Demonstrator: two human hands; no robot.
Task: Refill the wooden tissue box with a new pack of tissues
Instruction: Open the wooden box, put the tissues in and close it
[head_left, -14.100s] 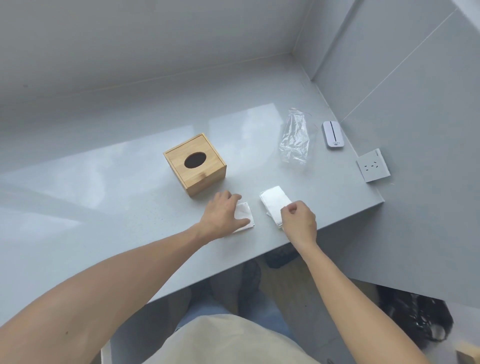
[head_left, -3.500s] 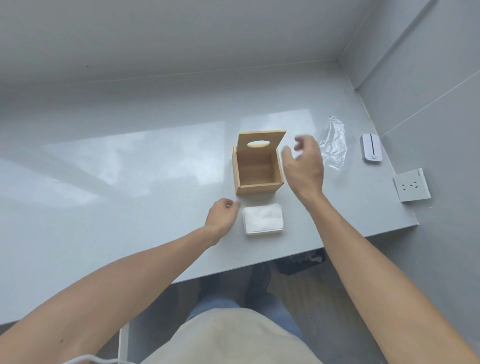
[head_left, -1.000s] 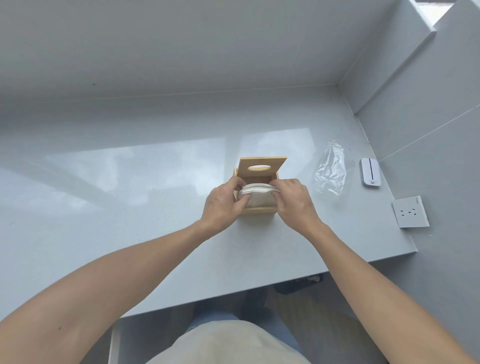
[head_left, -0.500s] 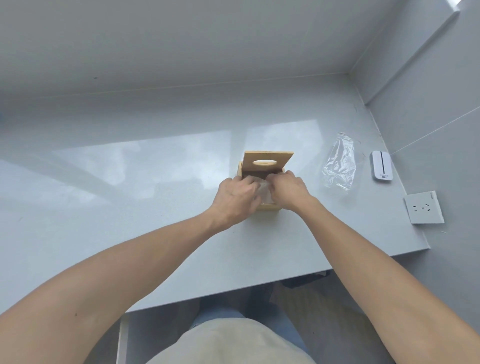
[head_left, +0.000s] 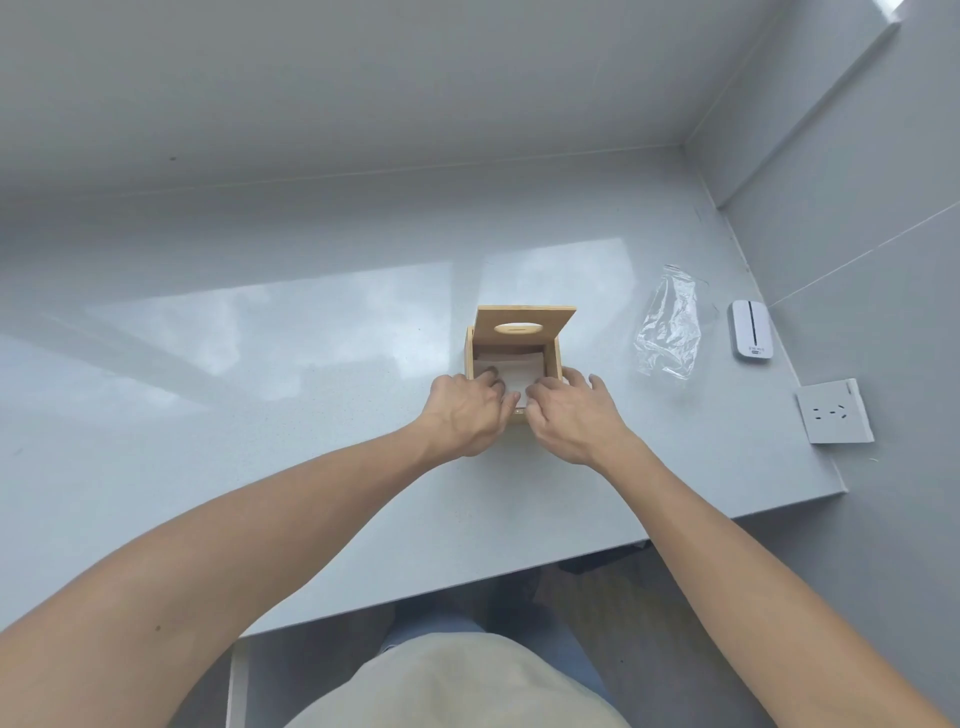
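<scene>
both hands, left hand (head_left: 470, 410) and right hand (head_left: 569, 415), press the tissues (head_left: 511, 370) down flat inside the wooden box (head_left: 551, 358), mid-frame, fingers spread, gripping nothing.

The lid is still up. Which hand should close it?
Probably the right hand: its fingers rest beside the wooden box's right wall, nearer the raised lid. The left hand presses the tissues.

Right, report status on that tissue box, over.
Left hand and right hand at the box front, fingers on the tissues. Tissues inside, lid up. Empty wrapper off to the right, nothing blocking.
</scene>
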